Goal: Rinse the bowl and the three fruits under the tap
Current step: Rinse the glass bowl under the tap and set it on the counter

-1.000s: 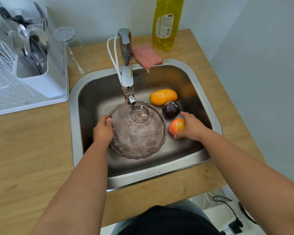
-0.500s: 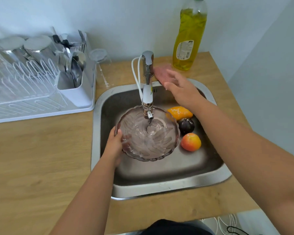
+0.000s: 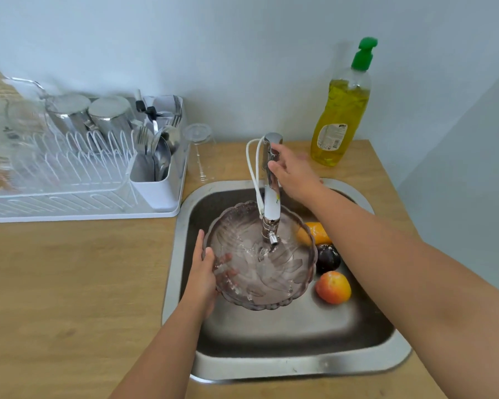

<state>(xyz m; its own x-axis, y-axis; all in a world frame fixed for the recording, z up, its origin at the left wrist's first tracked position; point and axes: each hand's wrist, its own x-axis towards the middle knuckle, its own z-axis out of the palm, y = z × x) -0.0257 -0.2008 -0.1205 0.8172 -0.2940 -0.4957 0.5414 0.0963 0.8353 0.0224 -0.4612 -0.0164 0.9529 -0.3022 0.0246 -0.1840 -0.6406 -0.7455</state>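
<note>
A clear pinkish glass bowl (image 3: 260, 269) with a scalloped rim is held tilted under the tap spout (image 3: 271, 208) inside the steel sink (image 3: 300, 367). My left hand (image 3: 205, 272) grips the bowl's left rim, fingers showing through the glass. Water seems to splash in the bowl. My right hand (image 3: 293, 174) rests on the tap's top lever, fingers around it. Three fruits lie in the sink to the right of the bowl: an orange one (image 3: 317, 233) partly behind my right forearm, a dark purple one (image 3: 327, 257), and a red-orange one (image 3: 333, 287).
A yellow dish-soap bottle (image 3: 342, 113) stands on the wooden counter (image 3: 69, 283) behind the sink. A white drying rack (image 3: 78, 168) with metal cups and cutlery sits at the left. An upturned clear glass (image 3: 200, 151) stands next to the rack.
My right hand left the red-orange fruit and rose to the tap lever. The bowl stays in my left hand under the spout, and my view has tilted upward.
</note>
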